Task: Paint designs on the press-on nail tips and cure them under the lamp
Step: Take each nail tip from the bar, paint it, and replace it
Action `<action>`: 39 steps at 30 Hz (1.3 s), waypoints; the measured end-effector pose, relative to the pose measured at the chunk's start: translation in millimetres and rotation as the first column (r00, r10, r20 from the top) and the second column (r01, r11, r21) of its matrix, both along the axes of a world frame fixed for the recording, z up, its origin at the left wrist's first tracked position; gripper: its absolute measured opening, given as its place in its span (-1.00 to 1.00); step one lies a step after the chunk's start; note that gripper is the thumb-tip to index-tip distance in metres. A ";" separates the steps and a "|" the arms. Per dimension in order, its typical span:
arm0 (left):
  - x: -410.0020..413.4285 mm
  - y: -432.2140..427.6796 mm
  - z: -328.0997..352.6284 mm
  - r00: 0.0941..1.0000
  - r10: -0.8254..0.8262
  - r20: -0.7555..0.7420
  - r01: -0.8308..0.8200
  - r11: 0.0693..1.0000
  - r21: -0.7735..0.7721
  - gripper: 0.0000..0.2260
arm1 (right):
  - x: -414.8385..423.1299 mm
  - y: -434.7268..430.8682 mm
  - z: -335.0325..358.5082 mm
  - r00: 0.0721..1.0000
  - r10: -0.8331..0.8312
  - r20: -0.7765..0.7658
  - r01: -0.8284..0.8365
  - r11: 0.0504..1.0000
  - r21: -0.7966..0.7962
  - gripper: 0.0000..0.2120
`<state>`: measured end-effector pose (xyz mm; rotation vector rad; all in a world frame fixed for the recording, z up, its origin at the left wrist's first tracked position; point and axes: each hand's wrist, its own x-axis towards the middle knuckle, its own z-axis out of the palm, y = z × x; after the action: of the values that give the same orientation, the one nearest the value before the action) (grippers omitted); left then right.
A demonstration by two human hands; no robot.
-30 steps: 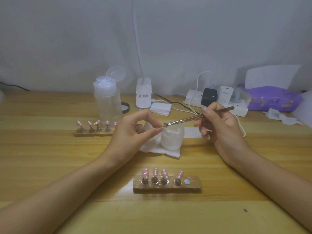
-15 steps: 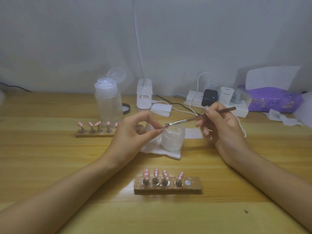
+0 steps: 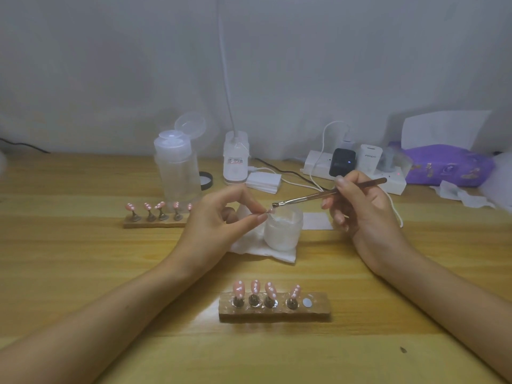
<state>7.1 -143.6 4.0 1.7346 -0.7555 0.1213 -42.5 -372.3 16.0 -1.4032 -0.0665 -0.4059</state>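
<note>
My left hand (image 3: 221, 225) pinches a small nail tip (image 3: 268, 210) between thumb and forefinger, just above a white jar (image 3: 282, 228). My right hand (image 3: 363, 209) holds a thin brush (image 3: 327, 194) like a pen, its bristles touching the pinched tip. In front of me a wooden holder (image 3: 274, 309) carries several pink nail tips with white dots (image 3: 266, 291) on stands, and its rightmost slot shows a bare metal disc. A second wooden holder (image 3: 155, 223) with several dotted pink tips lies at the left behind my left hand.
A clear pump bottle (image 3: 177, 167) with open lid stands at the back left. A white lamp base (image 3: 235, 159) with a thin stalk, a power strip with chargers (image 3: 357, 167), a purple tissue pack (image 3: 448, 164) and a white tissue (image 3: 263, 250) under the jar lie around.
Both hands stay almost still. The brush tip has shifted very slightly against the pinched nail tip.
</note>
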 end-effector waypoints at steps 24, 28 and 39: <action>-0.1 0.4 0.4 1.000 0.006 -0.012 -0.005 1.000 0.010 -0.89 | 0.3 -0.4 -1.2 1.000 -0.006 0.003 0.006 1.000 0.002 -0.80; 0.4 0.5 -0.1 1.000 0.007 -0.016 -0.007 1.000 0.006 -0.88 | -0.9 2.3 -0.3 1.000 0.020 0.007 -0.019 0.999 -0.045 -0.79; -0.1 1.1 0.6 1.000 0.010 -0.017 -0.010 1.000 0.009 -0.89 | 0.1 1.0 -1.1 1.000 -0.029 -0.009 0.029 0.999 -0.027 -0.80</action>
<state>7.0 -142.6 4.6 1.7456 -0.7357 0.1097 -42.4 -371.3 14.9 -1.4336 -0.0439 -0.4237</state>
